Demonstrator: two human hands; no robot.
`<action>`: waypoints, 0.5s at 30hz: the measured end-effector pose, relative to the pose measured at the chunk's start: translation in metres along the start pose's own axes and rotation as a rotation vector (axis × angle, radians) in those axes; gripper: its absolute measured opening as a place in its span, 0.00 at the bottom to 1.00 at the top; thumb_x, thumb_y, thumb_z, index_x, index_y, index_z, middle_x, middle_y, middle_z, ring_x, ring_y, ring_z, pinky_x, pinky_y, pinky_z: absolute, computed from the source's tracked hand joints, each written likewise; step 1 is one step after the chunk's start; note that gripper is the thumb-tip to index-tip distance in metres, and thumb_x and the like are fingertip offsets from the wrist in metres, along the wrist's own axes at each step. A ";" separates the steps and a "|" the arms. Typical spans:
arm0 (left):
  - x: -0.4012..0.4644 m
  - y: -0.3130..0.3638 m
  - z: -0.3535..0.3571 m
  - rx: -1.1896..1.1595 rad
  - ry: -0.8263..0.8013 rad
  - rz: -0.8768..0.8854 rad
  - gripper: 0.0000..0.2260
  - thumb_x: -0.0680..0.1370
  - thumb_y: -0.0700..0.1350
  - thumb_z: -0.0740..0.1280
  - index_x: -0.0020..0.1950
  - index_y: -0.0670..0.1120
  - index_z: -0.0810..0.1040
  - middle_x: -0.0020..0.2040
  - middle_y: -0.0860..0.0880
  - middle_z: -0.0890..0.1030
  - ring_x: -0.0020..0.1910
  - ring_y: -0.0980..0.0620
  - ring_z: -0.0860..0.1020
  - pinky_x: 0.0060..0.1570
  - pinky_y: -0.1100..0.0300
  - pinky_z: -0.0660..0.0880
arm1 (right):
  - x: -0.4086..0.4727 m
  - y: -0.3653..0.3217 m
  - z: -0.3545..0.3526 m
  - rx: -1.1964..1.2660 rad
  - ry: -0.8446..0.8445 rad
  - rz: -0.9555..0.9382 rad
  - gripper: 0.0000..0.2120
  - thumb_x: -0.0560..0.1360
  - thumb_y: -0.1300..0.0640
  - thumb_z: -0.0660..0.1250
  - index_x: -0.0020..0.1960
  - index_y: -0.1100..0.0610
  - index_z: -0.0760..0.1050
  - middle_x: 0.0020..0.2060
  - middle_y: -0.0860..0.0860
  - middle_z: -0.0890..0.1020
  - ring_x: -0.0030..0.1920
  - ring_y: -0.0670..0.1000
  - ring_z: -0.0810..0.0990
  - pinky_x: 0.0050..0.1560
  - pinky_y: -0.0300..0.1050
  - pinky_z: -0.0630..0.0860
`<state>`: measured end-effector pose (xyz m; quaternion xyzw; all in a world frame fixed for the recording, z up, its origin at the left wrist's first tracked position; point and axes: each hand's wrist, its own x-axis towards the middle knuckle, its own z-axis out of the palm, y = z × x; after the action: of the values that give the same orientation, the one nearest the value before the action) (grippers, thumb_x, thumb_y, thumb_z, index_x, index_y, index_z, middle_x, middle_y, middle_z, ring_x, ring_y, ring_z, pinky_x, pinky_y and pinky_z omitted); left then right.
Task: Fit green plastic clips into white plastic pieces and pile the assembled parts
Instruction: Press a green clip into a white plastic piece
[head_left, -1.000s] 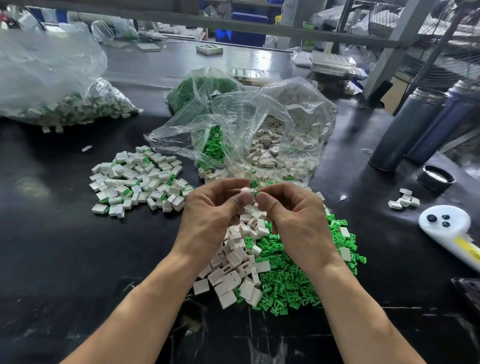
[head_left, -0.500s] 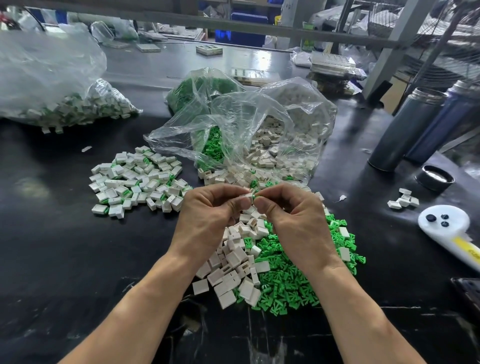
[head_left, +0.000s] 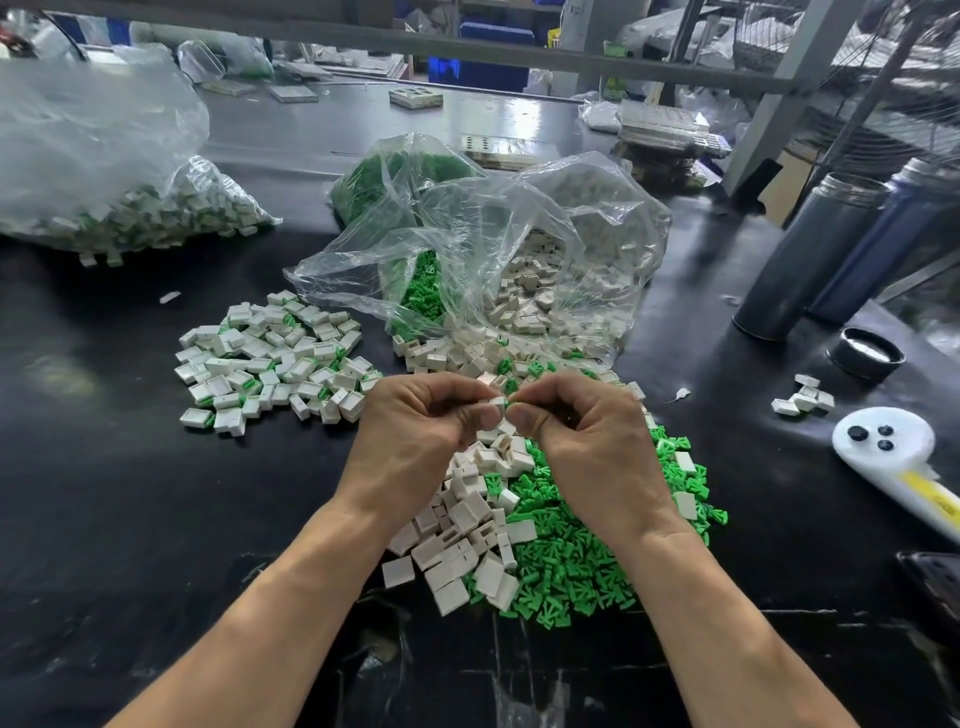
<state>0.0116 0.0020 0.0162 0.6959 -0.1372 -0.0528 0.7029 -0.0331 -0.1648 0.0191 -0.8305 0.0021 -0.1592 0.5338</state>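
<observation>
Fingers (head_left: 475, 413) of the left hand (head_left: 415, 441) pinch a white piece (head_left: 496, 402); the right hand (head_left: 592, 441) pinches a green clip (head_left: 511, 397) against it, above the loose heap (head_left: 545, 540) on the counter (head_left: 130, 519). Assembled parts (head_left: 275, 358) are piled left of that heap.

Assembled pile (head_left: 275, 358) left of bags (head_left: 519, 249) (table (head_left: 104, 519))

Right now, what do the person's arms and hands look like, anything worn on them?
Both are bare: the left hand and right hand have no gloves, rings or watch showing, and both forearms are uncovered down to the frame's lower edge, with no sleeves in view.
</observation>
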 end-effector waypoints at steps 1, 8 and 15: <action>0.000 0.000 0.000 0.013 -0.004 0.002 0.06 0.75 0.32 0.74 0.46 0.42 0.87 0.37 0.45 0.86 0.35 0.51 0.78 0.43 0.52 0.79 | 0.000 0.000 0.000 -0.015 0.000 -0.004 0.06 0.76 0.61 0.76 0.46 0.50 0.85 0.40 0.38 0.85 0.43 0.40 0.83 0.43 0.31 0.76; 0.000 -0.001 0.000 0.039 0.003 0.025 0.07 0.76 0.32 0.74 0.46 0.43 0.88 0.36 0.48 0.85 0.34 0.55 0.79 0.40 0.57 0.80 | -0.001 0.002 0.004 0.043 0.038 0.007 0.06 0.75 0.61 0.76 0.45 0.50 0.86 0.37 0.39 0.85 0.38 0.40 0.82 0.39 0.30 0.75; 0.001 0.001 0.002 -0.099 0.046 -0.022 0.03 0.73 0.40 0.76 0.46 0.45 0.87 0.37 0.47 0.85 0.33 0.54 0.78 0.35 0.62 0.78 | 0.000 -0.002 0.008 0.247 0.061 0.082 0.07 0.79 0.60 0.73 0.44 0.51 0.87 0.36 0.48 0.86 0.32 0.42 0.79 0.32 0.35 0.74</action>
<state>0.0115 0.0002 0.0170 0.6627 -0.1105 -0.0513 0.7389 -0.0311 -0.1572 0.0183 -0.7523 0.0329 -0.1614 0.6379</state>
